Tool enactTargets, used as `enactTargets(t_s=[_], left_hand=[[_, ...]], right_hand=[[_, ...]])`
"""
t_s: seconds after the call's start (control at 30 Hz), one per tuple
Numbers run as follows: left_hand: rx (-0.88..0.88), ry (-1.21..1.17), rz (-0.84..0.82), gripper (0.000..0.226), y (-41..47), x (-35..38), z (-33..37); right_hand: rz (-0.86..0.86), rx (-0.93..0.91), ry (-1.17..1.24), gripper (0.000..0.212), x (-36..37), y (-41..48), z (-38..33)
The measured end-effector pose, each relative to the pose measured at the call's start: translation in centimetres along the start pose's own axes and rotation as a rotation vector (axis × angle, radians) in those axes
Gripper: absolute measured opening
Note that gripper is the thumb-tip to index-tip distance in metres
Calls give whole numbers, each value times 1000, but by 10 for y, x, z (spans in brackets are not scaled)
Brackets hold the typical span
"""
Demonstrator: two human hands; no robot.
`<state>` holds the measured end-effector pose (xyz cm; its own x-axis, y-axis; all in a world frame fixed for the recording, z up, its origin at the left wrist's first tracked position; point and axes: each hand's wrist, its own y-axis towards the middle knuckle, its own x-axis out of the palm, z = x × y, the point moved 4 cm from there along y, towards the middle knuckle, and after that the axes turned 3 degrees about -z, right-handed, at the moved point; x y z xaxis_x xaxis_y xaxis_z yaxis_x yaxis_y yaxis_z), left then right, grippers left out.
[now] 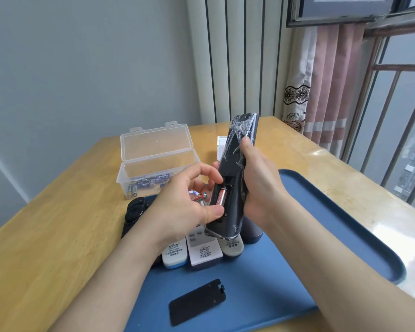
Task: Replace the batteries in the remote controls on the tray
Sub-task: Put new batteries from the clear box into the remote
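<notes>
Your right hand point(256, 188) has the black remote point(237, 149) raised above the blue tray point(345, 236), back side facing you, fingers wrapped around its edge and thumb pressed on the upper body. The remote is sheathed in crinkled plastic film, so I would expect it to be slick; hold it by the long edges as you do now, not by the loose film. Its compartment is open, and the battery cover point(198, 301) lies flat on the near part of the tray. One red battery point(221, 195) sits in the left slot, and the slot beside it looks bare. Your left hand point(185, 207) is curled, a second red battery point(200, 197) tucked in its fingers, while the thumb and forefinger close on the two ends of the seated one. These cells are light, stiff and smooth, and they roll, so pinch across the barrel or lift from the end away from the spring; prying against the thin contact tabs could bend them. The clear box point(153, 164) stands open on the wooden table point(58, 236) just beyond the tray with dark batteries point(149, 183) in its bottom. Three pale remotes point(203, 252) lie side by side on the tray beneath your hands
</notes>
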<state>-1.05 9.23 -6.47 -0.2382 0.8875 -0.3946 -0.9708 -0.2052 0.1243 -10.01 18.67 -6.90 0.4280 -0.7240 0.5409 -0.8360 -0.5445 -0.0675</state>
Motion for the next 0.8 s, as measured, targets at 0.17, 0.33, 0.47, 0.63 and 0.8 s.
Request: enactTargets(t_s=[0.17, 0.33, 0.47, 0.63, 0.8], left_hand=[[32, 57, 40, 47, 0, 0, 0], [9, 123, -18, 46, -2, -3, 1], [31, 29, -43, 36, -4, -9, 5], [126, 191, 146, 40, 2, -9, -1], [102, 198, 232, 35, 3, -20, -7]], right_hand=[[-21, -46, -8, 39, 1, 1, -1], [-23, -53, 66, 42, 0, 0, -1], [-72, -40, 235, 49, -1, 1, -3], [-241, -57, 73, 20, 3, 0, 2], [-357, -59, -60, 31, 14, -8, 19]])
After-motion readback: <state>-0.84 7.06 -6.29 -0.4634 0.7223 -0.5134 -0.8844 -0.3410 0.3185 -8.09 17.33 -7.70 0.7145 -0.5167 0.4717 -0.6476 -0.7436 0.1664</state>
